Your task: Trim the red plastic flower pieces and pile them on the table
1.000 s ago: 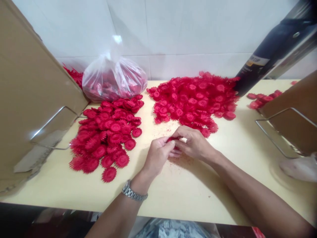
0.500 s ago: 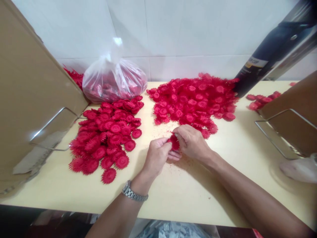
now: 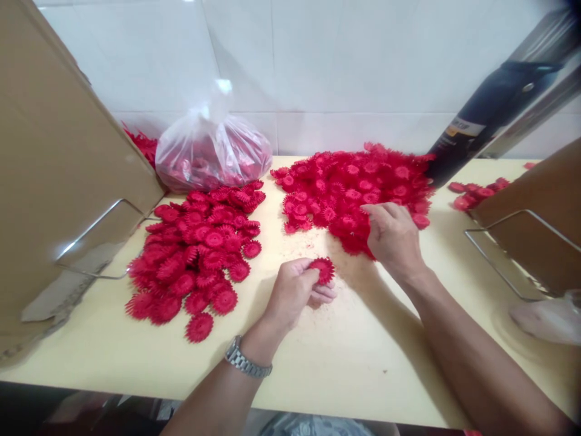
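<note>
Pinched between the thumb and fingers of my left hand (image 3: pixel 293 290) is a round red disc with a toothed, flower-like rim (image 3: pixel 324 270), held just above the table. My right hand (image 3: pixel 394 236) is at the front right edge of a big heap of similar red discs (image 3: pixel 336 188). Its fingers are curled together; what they hold, if anything, is hidden. A second heap of these red discs (image 3: pixel 200 242) lies left of my left hand.
Behind the left heap sits a tied clear plastic bag (image 3: pixel 213 151) of red pieces. Cardboard boxes (image 3: pixel 68 157) with wire handles flank both sides. A dark cylinder (image 3: pixel 481 121) leans at the back right, near a few more red discs (image 3: pixel 476 192). Red crumbs dot the yellowish table (image 3: pixel 318 369).
My right hand has left the disc and moved right and away from me, to the big heap. My left hand still grips the disc, which now shows more fully.
</note>
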`<state>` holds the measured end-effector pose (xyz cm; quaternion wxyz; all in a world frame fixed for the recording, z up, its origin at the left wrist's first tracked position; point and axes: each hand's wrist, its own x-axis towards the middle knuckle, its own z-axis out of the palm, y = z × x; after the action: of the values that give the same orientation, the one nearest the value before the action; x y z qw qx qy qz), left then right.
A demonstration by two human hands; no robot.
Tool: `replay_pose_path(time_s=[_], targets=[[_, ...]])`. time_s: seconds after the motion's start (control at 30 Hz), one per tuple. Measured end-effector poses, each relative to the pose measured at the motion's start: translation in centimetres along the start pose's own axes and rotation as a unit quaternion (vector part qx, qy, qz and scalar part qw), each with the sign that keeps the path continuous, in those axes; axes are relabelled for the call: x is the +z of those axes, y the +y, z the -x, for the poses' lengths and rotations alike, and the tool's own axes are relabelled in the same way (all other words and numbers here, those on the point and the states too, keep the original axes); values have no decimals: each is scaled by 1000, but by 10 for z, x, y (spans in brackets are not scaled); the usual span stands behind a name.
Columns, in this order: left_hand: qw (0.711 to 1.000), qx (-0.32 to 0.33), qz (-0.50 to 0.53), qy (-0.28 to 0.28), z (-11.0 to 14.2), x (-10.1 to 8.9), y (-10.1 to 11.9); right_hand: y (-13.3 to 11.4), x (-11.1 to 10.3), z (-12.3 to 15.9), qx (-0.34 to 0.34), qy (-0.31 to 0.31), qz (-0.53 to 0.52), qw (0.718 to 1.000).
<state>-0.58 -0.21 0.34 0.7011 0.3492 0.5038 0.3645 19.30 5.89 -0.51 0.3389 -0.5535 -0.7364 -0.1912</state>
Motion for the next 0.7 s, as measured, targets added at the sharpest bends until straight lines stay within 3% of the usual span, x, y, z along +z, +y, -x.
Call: replay_pose_path(time_s=[0.07, 0.13, 0.23, 0.3, 0.5, 0.7], targets=[[1000, -5, 21, 14, -1, -1, 0, 1, -4, 0, 3, -6, -23, 1000], [999, 3, 51, 18, -2, -2, 0, -11, -10, 1, -16, -39, -125, 991], [994, 34, 101, -5, -2, -2, 0, -40, -16, 4, -70, -176, -320, 928], [993, 45, 105, -17, -1, -1, 0, -56, -16, 7, -71, -233, -368, 897], [997, 66, 43, -26, -1, 1, -3, -67, -10, 12, 10, -255, -404, 878], [997, 70, 22, -3, -4, -2, -8, -65, -11, 13, 20, -263, -402, 877]])
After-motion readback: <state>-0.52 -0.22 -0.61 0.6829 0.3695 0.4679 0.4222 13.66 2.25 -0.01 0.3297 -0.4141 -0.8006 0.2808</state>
